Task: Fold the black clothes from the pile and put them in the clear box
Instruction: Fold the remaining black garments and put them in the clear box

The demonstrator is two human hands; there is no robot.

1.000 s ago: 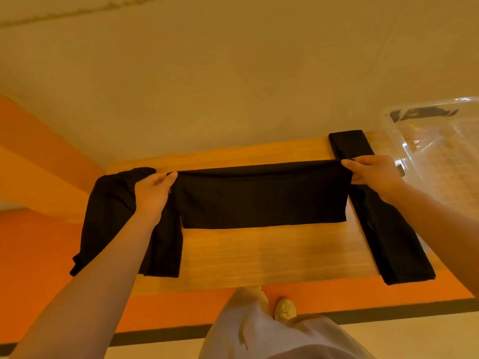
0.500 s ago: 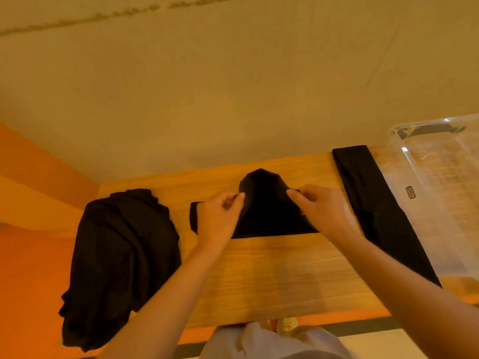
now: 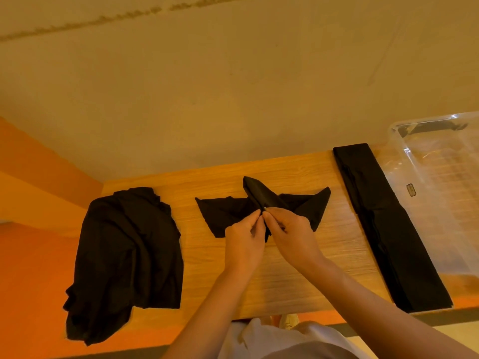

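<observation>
Since the frame half a second ago, both hands have drawn nearer the table's front edge and closed together at the middle of the black cloth (image 3: 261,203), which now spreads in pointed flaps to either side instead of standing as one rounded hump.

Head view: the left hand (image 3: 243,242) and right hand (image 3: 293,237) meet fingertip to fingertip, each hand's fingers pinching the raised central fold of the cloth at the table's centre. At 9 o'clock from the hands a crumpled pile of black clothes (image 3: 127,255) lies on the table's left end and hangs over its near edge. At 3 o'clock a long folded black strip (image 3: 383,221) runs from the far edge to the near edge, lying between the hands and the clear box (image 3: 440,182), which sits at the right end, just beside the strip. The forearms cross the near part of the table (image 3: 259,281), a light wood-grain top. Beyond the far edge is a pale beige floor; orange flooring shows at 8 o'clock. Pale trousers and a light shoe (image 3: 289,321) show at 6 o'clock. The pile, strip and box lie as before.
</observation>
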